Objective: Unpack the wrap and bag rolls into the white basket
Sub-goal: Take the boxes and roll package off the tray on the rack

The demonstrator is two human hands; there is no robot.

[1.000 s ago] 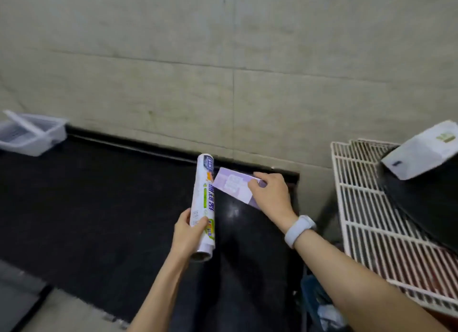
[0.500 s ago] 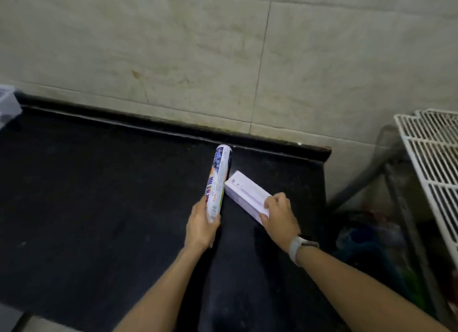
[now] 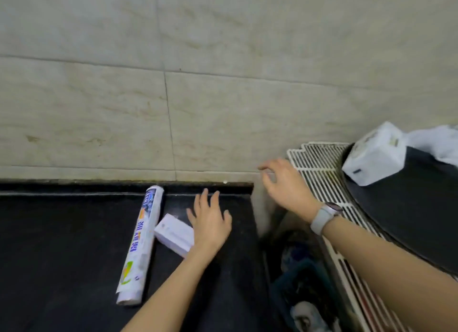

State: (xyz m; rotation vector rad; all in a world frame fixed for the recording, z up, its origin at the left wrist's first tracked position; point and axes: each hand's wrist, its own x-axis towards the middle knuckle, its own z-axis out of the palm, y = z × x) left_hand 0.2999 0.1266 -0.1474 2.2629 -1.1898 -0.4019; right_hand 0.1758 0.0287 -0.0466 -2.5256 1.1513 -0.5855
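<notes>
black counter (image 3: 62, 245): carries both unpacked items. white wire rack (image 3: 319, 173) at right holds a dark round object (image 3: 409, 208) with a white packet (image 3: 374, 153) on top. printed wrap roll (image 3: 141, 242) lies flat, its side touching the small lilac box (image 3: 174, 234). left hand (image 3: 210, 222) empty, fingers spread, just beside the box. right hand (image 3: 285, 183) empty, loosely curled over the rack edge. white basket not in view. judged step: fetching another item; next move calls for a reach toward the rack side.
</notes>
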